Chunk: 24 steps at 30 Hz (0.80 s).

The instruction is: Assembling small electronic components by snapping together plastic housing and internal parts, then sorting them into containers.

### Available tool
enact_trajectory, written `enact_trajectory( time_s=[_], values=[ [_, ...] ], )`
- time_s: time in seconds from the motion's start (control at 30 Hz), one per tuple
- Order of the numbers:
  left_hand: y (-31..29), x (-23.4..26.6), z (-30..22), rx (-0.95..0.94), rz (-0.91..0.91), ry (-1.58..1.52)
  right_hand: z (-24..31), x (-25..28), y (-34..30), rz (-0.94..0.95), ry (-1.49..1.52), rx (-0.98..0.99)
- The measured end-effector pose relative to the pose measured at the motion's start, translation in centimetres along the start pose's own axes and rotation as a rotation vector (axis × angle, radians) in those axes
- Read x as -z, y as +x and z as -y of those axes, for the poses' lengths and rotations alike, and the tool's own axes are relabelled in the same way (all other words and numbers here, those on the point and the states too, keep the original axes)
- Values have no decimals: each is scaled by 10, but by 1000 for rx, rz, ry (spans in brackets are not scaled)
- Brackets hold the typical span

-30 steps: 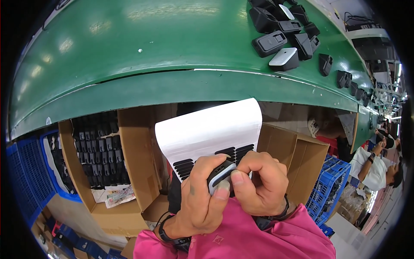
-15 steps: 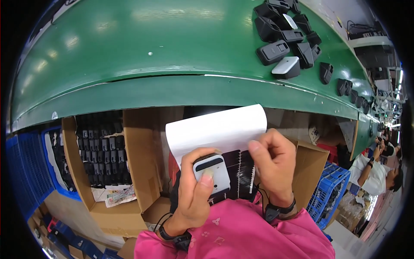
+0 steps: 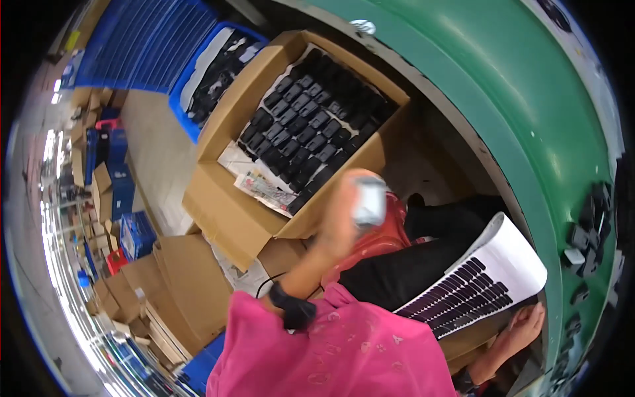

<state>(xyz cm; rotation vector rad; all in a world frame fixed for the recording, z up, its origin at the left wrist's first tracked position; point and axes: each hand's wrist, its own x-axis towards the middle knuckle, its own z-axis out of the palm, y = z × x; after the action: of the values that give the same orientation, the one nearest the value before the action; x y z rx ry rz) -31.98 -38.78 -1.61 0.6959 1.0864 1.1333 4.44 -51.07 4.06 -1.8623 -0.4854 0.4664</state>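
My left hand (image 3: pixel 340 215) is closed around a small white-faced housing (image 3: pixel 370 202); both are smeared by motion, beside the near wall of a cardboard box (image 3: pixel 231 208). Inside that box stand several rows of black housings (image 3: pixel 301 126). A white sheet of dark stickers (image 3: pixel 456 298), its far end curled over, lies across my lap. Just beyond its right edge is my right hand (image 3: pixel 519 331), near the bench edge. The fingers of that hand are loosely bent, and I see nothing held in them.
The green bench (image 3: pixel 489 66) curves along the right, with black housings (image 3: pixel 589 231) on it. A blue crate (image 3: pixel 192 129) stands beyond the box. Opened cartons (image 3: pixel 192 291) are at the lower left, and a red stool (image 3: pixel 377 238) is by my legs.
The view has swung left toward the cardboard box. My left hand has carried the housing away from the sticker sheet toward that box. My right hand has come off the sheet.
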Motion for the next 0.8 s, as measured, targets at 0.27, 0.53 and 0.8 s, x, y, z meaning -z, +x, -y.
enact_trajectory(
  time_s=[0.27, 0.53, 0.8],
  values=[
    [-8, 267, 61, 108, -175, 1444, -77, 43, 18, 51, -149, -166],
    [-14, 285, 117, 228, -230, 1447, -49, 47, 27, 21, -323, -77],
    [4, 225, 100, 229, 54, 1594, 35, 36, 21, -202, -738, 208]
  ],
)
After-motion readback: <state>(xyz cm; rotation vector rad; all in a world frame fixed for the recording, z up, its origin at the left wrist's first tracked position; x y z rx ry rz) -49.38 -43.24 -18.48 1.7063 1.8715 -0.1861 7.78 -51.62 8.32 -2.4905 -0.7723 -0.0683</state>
